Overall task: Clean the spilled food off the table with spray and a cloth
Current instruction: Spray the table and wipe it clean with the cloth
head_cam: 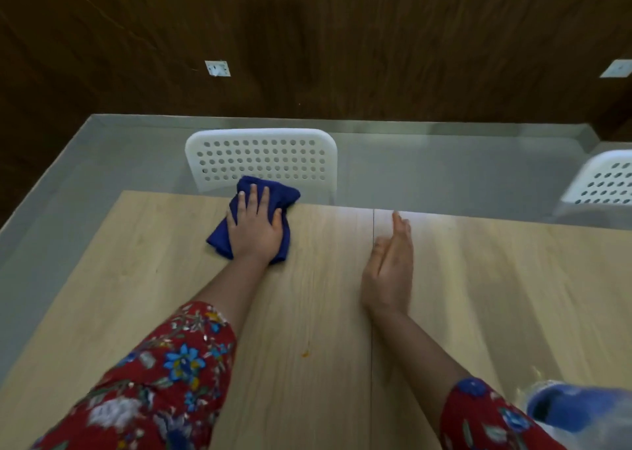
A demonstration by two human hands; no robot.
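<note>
Cloth (285, 195), deep blue, soft and crumpled, lies at the far edge of the pale wood-grain counter (136, 278), before a white perforated plastic chair (261, 155). The left hand (254, 227) presses flat on it, fingers straight and spread. The right hand (390, 272), blurred, stands on edge, fingers straight, holding nothing. A small orange food speck (304, 354) sits between the forearms. A blurred blue-topped spray bottle (578, 408) is near right.

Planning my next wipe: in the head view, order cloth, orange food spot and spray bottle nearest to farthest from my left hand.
1. The cloth, under the left hand, far edge.
2. The orange food spot, mid-table.
3. The spray bottle, near right corner.
</note>
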